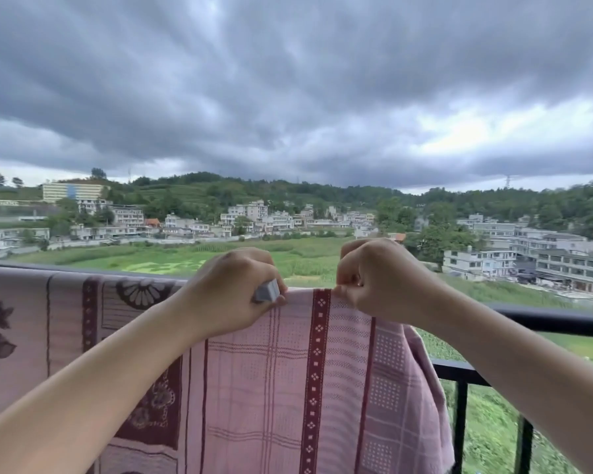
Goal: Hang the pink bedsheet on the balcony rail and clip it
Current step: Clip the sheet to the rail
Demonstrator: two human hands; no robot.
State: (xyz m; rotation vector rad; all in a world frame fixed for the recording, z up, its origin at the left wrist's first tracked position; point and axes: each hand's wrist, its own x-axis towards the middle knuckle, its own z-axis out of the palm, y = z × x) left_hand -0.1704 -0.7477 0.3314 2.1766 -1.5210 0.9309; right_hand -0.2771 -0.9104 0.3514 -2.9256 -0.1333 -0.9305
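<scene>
The pink bedsheet point(281, 381) already drapes the balcony rail point(545, 319); clipping remains: left hand point(233, 289) grips a clip point(267, 291) (grey), right hand point(377, 278) fingers pinching the hem.

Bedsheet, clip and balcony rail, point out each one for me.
pink bedsheet point(271, 388): head view, on the checked cloth below the hands.
clip point(267, 291): head view, on its grey body in the left hand.
balcony rail point(545, 319): head view, on the bare top bar.

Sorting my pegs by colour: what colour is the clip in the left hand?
Pale grey clip, seen in the head view.
</scene>
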